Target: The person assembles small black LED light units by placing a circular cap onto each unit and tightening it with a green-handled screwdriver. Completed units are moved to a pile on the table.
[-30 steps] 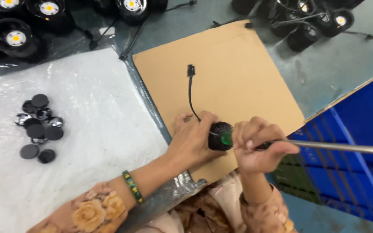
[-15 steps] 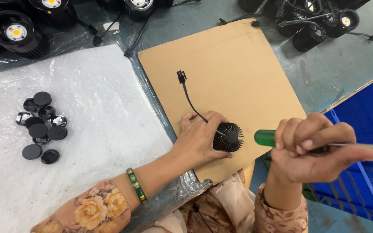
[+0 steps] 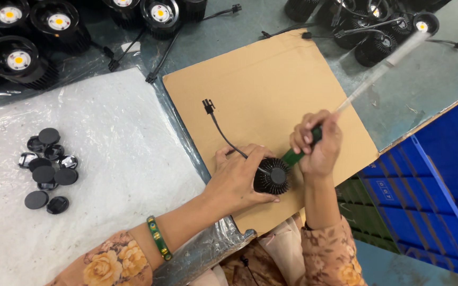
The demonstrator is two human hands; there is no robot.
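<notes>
Two hands are working close together on a sheet of brown cardboard (image 3: 271, 90) near the front edge of the bench. The left hand (image 3: 237, 177) is cupping a small black finned lamp body (image 3: 273, 176), fingers wrapped around its side and pressing it down on the cardboard. The right hand (image 3: 318, 145) is closed around the green handle of a screwdriver (image 3: 300, 150), whose tip is meeting the top of the lamp body; the pale tail of the tool is blurring away towards the upper right. A thin black lead with a plug (image 3: 208, 106) is running from the lamp body up across the cardboard, lying loose.

The lamp body is sitting near the cardboard's lower edge, with most of the sheet above it lying bare. To the left, a crinkled clear plastic sheet (image 3: 91, 132) is covering the bench, and a small heap of black round caps (image 3: 46, 169) is resting on it, well apart from the hands. Finished black lamps (image 3: 19, 59) are lining the far edge on both sides. On the right the bench edge is dropping off to blue crates (image 3: 425, 196) below, just beside the right forearm.
</notes>
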